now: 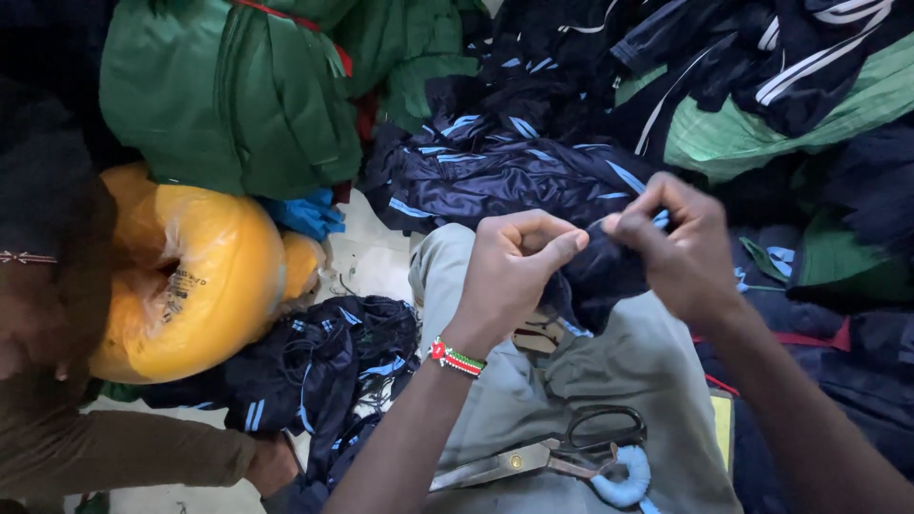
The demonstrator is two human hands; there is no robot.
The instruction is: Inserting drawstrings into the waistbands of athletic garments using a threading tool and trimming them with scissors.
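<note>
My left hand and my right hand both pinch a dark navy garment with light blue stripes, held up over my lap. The fingertips of the two hands nearly meet at the cloth's upper edge. A beaded red, white and green bracelet circles my left wrist. Large metal scissors with black and light blue wrapped handles lie on my grey trousers, below the hands.
Piles of navy striped garments and green garments surround me. A yellow plastic-wrapped bundle sits at the left. Another person's arm and hand reach in at the lower left beside a dark heap.
</note>
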